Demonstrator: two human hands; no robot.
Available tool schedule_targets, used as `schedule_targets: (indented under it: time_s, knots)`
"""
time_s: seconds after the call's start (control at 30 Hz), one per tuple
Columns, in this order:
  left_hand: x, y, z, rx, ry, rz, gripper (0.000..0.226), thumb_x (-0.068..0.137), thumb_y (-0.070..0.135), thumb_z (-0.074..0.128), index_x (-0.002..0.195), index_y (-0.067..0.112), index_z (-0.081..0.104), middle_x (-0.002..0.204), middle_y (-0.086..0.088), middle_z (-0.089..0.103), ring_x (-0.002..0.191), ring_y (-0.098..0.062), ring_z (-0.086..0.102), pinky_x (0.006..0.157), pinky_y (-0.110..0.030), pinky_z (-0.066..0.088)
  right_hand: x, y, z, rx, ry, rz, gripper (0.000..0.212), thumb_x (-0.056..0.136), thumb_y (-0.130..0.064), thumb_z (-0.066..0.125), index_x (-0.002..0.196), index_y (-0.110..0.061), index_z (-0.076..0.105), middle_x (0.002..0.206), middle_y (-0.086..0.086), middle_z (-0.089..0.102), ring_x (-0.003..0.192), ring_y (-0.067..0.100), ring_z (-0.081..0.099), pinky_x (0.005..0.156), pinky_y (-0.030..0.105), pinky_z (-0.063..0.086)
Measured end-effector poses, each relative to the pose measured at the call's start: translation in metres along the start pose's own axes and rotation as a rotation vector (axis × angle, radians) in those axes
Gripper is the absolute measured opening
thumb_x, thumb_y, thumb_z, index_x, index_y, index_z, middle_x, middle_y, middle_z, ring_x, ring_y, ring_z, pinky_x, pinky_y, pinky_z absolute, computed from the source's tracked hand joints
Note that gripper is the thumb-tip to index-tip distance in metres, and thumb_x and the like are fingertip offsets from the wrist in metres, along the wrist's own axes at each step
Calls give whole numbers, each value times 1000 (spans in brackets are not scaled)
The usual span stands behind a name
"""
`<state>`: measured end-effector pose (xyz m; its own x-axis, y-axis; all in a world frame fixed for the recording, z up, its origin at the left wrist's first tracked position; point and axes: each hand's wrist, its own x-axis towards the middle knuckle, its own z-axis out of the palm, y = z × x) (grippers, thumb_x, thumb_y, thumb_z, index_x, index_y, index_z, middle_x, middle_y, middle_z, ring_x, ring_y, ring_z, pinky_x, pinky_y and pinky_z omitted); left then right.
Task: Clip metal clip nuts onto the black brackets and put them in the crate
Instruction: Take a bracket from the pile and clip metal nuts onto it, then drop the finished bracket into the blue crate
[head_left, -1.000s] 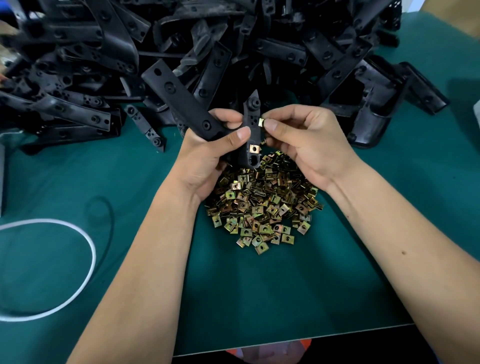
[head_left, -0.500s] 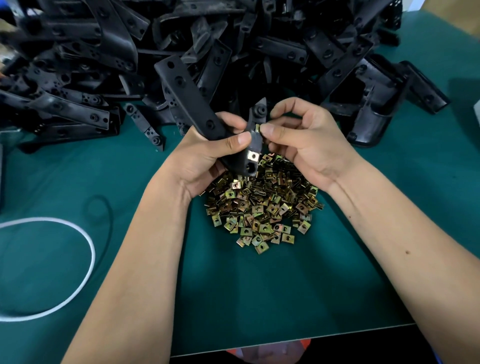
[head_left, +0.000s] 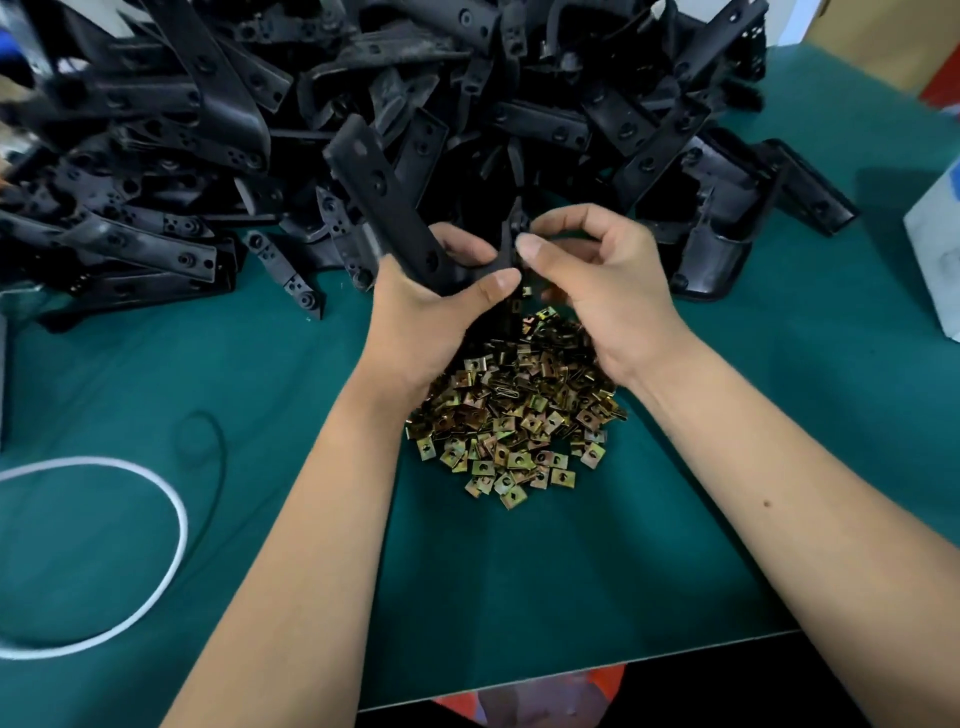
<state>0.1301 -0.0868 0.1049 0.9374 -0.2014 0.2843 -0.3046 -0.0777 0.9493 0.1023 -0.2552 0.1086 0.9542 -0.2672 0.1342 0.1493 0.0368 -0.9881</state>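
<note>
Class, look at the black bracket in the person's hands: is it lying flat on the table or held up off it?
Held up: the left hand grips the black bracket above the clip nuts, tilted.

A green-topped desk (head_left: 519, 597) is carrying a large heap of black brackets (head_left: 260, 130) lying beyond the hands, a pile of metal clip nuts (head_left: 519, 415) sitting just below them, and a white cord (head_left: 171, 525) looping far to their left.
</note>
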Motion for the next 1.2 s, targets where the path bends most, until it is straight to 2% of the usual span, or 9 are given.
schedule_targets:
  time_s: [0.23, 0.4, 0.47, 0.63, 0.73, 0.83, 1.0, 1.1, 1.2]
  knots:
    - [-9, 46, 55, 130, -153, 205, 13, 88, -2, 73, 92, 6, 63, 85, 7, 64, 86, 0, 61, 81, -17, 48, -27, -38, -42, -101, 161, -126, 37, 75, -12, 92, 102, -15, 67, 72, -8, 67, 68, 1, 62, 68, 18, 51]
    - [-19, 104, 143, -55, -236, 371, 23, 82, -10, 70, 102, -12, 60, 97, -26, 65, 88, -35, 65, 84, -40, 55, -74, -74, -143, -107, 428, -197, 37, 79, -2, 87, 108, -7, 66, 60, -6, 61, 52, 0, 49, 61, 14, 44]
    - [-32, 121, 190, -74, -267, 436, 15, 78, -10, 67, 92, -9, 63, 89, -18, 69, 82, -26, 66, 81, -34, 55, -106, -82, -189, -142, 538, -221, 35, 79, -6, 86, 107, -10, 67, 60, -8, 60, 54, 1, 47, 63, 16, 44]
    - [-106, 138, 323, -167, -510, 247, 21, 76, -6, 73, 82, 14, 67, 82, -1, 72, 82, -18, 70, 88, -38, 57, -205, -73, -297, -79, 765, -244, 15, 88, -14, 73, 102, -18, 70, 85, 8, 59, 76, 15, 53, 73, 26, 47]
    - [-163, 116, 393, -189, -729, 52, 23, 77, -2, 81, 89, 13, 67, 84, -1, 71, 81, -18, 69, 85, -36, 57, -259, -33, -351, 10, 920, -75, 8, 99, -13, 64, 101, -15, 72, 102, 14, 71, 92, 25, 64, 90, 45, 53]
    - [-215, 73, 432, -162, -886, -221, 36, 79, 4, 84, 104, 17, 62, 101, -4, 72, 96, -20, 70, 93, -33, 56, -308, 19, -395, -117, 1042, 220, 17, 100, -11, 64, 88, -13, 76, 86, 11, 76, 78, 21, 67, 78, 39, 55]
    - [-258, -1, 451, 104, -998, -616, 60, 83, 31, 82, 134, 21, 52, 127, -6, 64, 118, -27, 64, 103, -39, 51, -369, 87, -445, -609, 981, 763, 17, 93, -24, 76, 84, -9, 75, 82, 16, 74, 85, 30, 71, 74, 40, 53]
    - [-264, -17, 452, 349, -1081, -508, 61, 81, 42, 77, 133, 23, 50, 129, -1, 59, 124, -24, 58, 90, -26, 40, -377, 93, -456, -794, 879, 988, 28, 90, -35, 78, 90, -7, 74, 80, 11, 70, 89, 31, 68, 71, 32, 46]
    - [-254, -4, 455, 371, -1044, -303, 42, 81, 33, 78, 118, 22, 60, 116, 3, 64, 117, -22, 62, 88, -25, 44, -362, 85, -456, -848, 985, 921, 25, 90, -27, 77, 97, -3, 75, 95, 16, 75, 100, 34, 69, 78, 35, 51]
